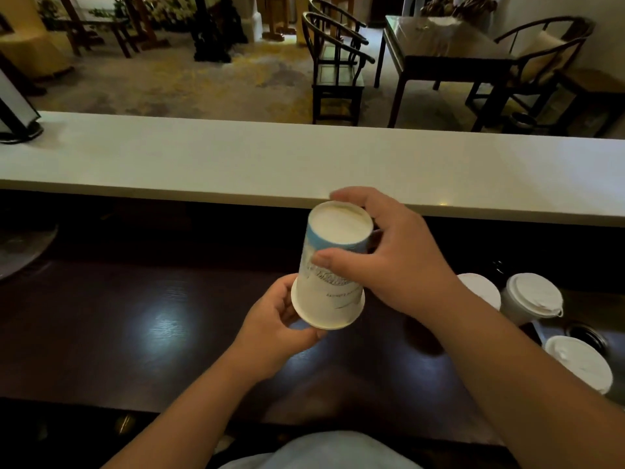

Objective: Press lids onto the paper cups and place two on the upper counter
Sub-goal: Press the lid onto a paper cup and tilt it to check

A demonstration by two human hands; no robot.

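Between both hands' fingers (341, 198), upturned paper cup (333, 265)

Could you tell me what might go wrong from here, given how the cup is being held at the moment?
1. The paper cup is upside down, base toward the camera, held in the air by both the left hand and right hand; it must be turned over before a lid can fit, and could slip then.
2. The upper counter holds no cups yet.
3. The lidded cups stand close by the right forearm; a sweep could topple them.
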